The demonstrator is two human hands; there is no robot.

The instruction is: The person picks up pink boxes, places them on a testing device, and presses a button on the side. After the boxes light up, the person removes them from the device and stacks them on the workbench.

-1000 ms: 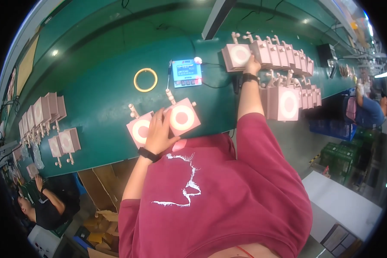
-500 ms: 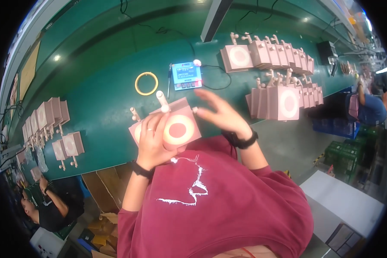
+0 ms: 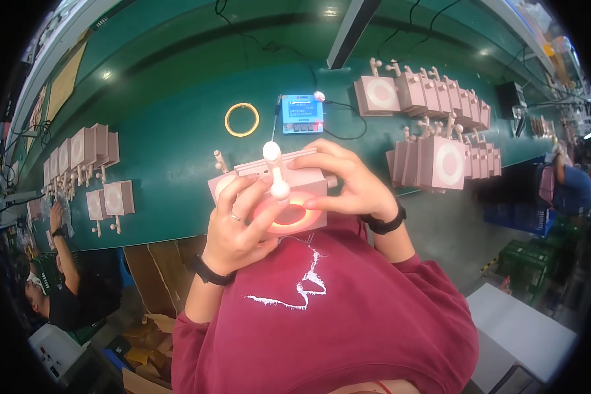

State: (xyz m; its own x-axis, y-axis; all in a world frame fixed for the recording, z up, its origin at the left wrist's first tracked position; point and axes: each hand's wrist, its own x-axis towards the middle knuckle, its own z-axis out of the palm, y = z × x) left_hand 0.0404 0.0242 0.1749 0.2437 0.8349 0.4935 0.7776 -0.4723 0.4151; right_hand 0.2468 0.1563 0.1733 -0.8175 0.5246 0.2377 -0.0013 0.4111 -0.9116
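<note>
A pink box-shaped device (image 3: 305,178) is held in front of my chest, tilted so its top edge and rear slot show. The round ring (image 3: 289,227) on its face glows orange. A pale post with rounded ends (image 3: 275,171) stands out from it. My left hand (image 3: 233,230) grips its left side, thumb along the ring. My right hand (image 3: 358,180) is closed round the right side, fingers over the top and thumb by the ring. Beside my left hand a second pink device (image 3: 217,188) shows partly, its own post upright; the rest is hidden.
On the green bench (image 3: 171,164) lie a yellow ring (image 3: 228,121) and a blue meter with a screen (image 3: 302,113), cabled. Rows of pink devices (image 3: 379,96) stand at right, more (image 3: 118,198) at left. A co-worker (image 3: 65,289) reaches in at left; another person (image 3: 568,190) is at far right.
My right hand has come in from beside the device and now grips it. The device has tilted back, showing more of its top, and its ring has turned from pale cream to orange.
</note>
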